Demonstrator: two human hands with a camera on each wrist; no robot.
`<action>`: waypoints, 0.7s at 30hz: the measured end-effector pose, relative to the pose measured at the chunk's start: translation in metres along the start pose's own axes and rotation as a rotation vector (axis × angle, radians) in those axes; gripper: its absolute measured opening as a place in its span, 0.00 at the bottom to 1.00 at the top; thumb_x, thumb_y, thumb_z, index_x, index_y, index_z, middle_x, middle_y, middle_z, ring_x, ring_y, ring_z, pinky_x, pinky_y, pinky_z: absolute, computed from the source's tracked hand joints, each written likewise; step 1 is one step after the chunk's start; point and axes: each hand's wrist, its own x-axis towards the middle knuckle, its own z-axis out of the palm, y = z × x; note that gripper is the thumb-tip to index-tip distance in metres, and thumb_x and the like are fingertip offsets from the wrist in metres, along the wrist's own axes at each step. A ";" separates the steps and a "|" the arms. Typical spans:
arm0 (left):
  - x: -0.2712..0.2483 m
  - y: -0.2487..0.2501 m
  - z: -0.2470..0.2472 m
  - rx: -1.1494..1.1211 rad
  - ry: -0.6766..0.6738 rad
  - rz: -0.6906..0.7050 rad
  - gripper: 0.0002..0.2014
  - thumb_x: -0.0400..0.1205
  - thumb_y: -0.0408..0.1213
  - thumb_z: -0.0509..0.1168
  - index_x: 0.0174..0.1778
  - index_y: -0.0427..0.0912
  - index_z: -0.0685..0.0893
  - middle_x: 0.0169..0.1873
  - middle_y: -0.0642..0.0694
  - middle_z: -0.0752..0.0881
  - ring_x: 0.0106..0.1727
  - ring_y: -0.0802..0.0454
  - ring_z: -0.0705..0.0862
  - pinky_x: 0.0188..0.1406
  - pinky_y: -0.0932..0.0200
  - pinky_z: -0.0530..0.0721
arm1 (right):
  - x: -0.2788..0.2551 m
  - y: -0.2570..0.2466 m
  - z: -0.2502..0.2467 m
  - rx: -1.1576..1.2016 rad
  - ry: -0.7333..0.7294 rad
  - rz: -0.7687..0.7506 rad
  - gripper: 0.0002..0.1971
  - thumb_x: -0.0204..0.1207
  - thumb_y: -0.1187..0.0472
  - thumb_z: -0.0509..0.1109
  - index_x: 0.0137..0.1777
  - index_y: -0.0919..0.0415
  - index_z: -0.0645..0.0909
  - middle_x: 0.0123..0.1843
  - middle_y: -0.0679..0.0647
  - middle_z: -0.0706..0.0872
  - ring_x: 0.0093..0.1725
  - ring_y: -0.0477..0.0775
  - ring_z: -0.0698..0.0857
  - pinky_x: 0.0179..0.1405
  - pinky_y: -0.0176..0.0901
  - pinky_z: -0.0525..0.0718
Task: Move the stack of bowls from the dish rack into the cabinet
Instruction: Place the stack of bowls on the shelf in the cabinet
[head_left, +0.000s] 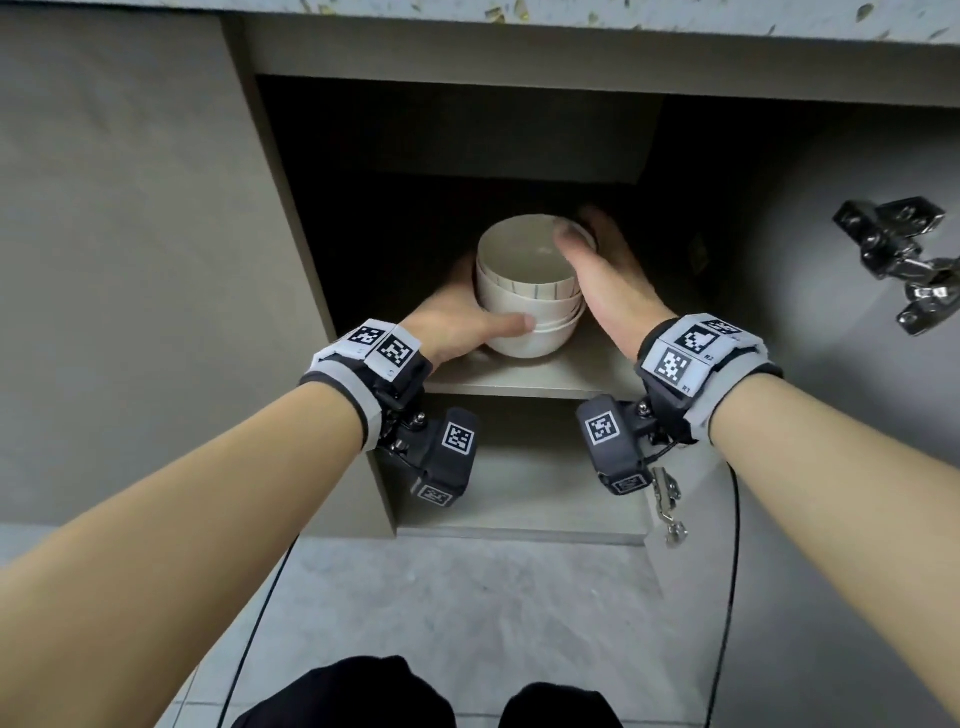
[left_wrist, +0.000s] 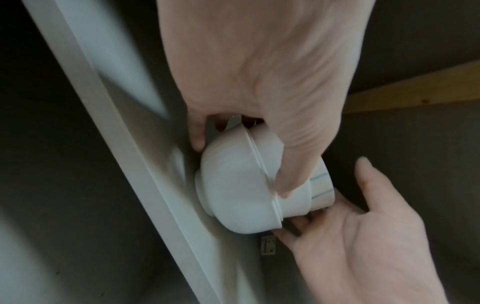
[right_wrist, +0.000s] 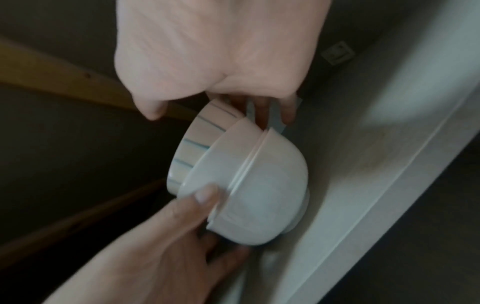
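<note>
A person is reaching both hands into an open cabinet (head_left: 291, 218), gripping a stack of bowls (head_left: 527, 291) that is sitting on the shelf (head_left: 524, 376), its foot touching the board in both wrist views. The left hand (head_left: 457, 322) is cupping the stack's left side: its thumb (head_left: 511, 325) is lying across the front of the lower bowls, while the other fingers are curling round the far side, one fingertip (left_wrist: 197, 139) showing between bowl and shelf in the left wrist view. The right hand (head_left: 608, 280) is clasping the right side, its thumb (head_left: 569, 236) hooking over the rim of the top bowl (head_left: 524, 254) and its fingers (right_wrist: 287, 111) wrapping behind the stack, so the bowls are sitting between the two palms. The top bowl is showing thin blue stripes down its wall and is sitting slightly askew in the plain white bowls beneath. Both wrists are wearing bands (head_left: 696, 353) with black-and-white markers and small cameras slung underneath. To the right of the right hand, the open door (head_left: 857, 415) is showing a metal hinge (head_left: 904, 260). Above the fingers, a speckled counter (head_left: 571, 21) is running along the top edge; below the wrists, grey floor tiles (head_left: 467, 597) and dark knees (head_left: 363, 691) are showing.
</note>
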 end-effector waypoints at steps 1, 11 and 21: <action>0.001 0.000 0.001 0.004 0.014 0.015 0.46 0.72 0.37 0.82 0.83 0.46 0.63 0.67 0.54 0.80 0.66 0.59 0.78 0.58 0.72 0.74 | 0.000 0.001 0.000 -0.040 -0.019 -0.040 0.35 0.84 0.39 0.63 0.88 0.43 0.57 0.89 0.51 0.65 0.86 0.56 0.66 0.68 0.41 0.62; 0.011 -0.013 0.003 -0.016 0.045 0.160 0.42 0.68 0.36 0.85 0.76 0.43 0.71 0.57 0.63 0.81 0.52 0.81 0.77 0.49 0.88 0.72 | 0.005 0.014 0.003 -0.242 -0.055 -0.240 0.54 0.64 0.44 0.86 0.86 0.54 0.60 0.81 0.55 0.73 0.78 0.52 0.74 0.75 0.45 0.72; 0.019 -0.022 0.002 -0.037 0.043 0.188 0.46 0.67 0.36 0.86 0.78 0.40 0.70 0.65 0.52 0.82 0.64 0.60 0.81 0.57 0.81 0.75 | 0.003 0.015 0.007 -0.266 0.049 -0.244 0.46 0.60 0.33 0.81 0.76 0.50 0.73 0.72 0.51 0.82 0.70 0.52 0.80 0.68 0.49 0.80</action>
